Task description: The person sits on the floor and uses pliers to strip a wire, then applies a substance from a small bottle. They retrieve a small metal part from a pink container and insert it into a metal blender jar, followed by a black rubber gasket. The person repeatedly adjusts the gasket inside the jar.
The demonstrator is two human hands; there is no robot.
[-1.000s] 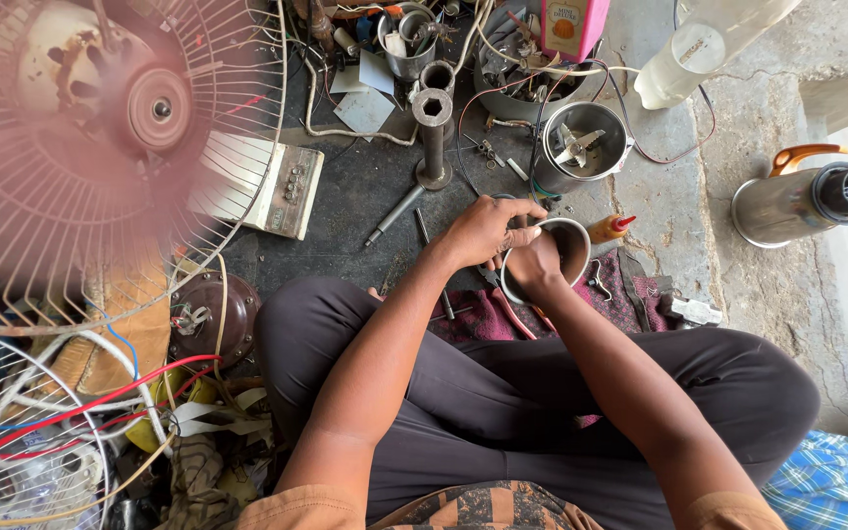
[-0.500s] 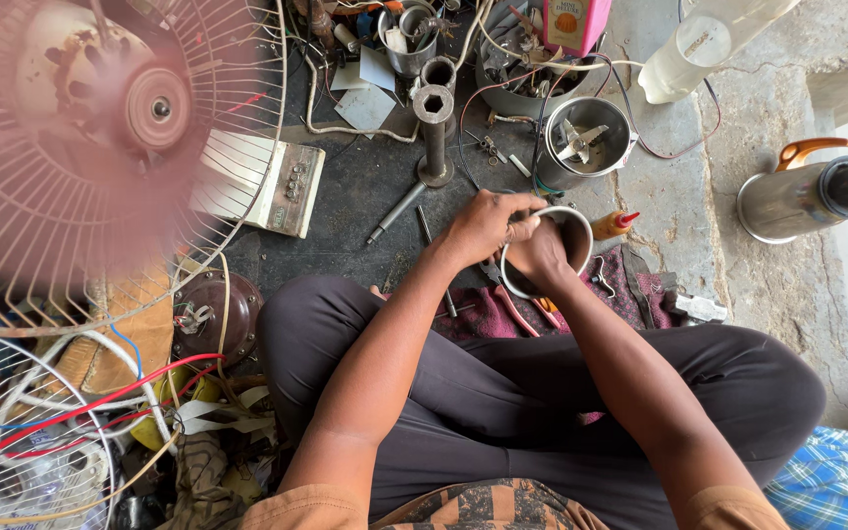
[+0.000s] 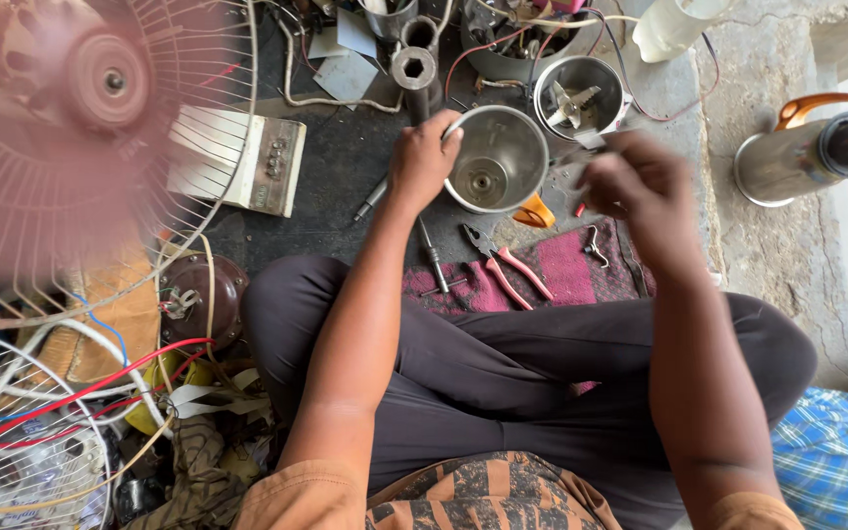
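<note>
Beside the pliers (image 3: 504, 267), I grip the steel jar's (image 3: 499, 159) rim with my left hand (image 3: 424, 157); right hand (image 3: 640, 186) blurred, grip untellable. Steady hold matters.

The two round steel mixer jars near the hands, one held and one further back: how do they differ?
The held steel jar is gripped at its rim by the left hand; the smaller steel jar behind it stands untouched. The held jar looks wider and shows only a small hub at its bottom; the smaller one has a bladed cutter inside. The held jar has an orange handle; none shows on the other. Both are open-topped, shiny metal. The right hand is blurred.
</note>
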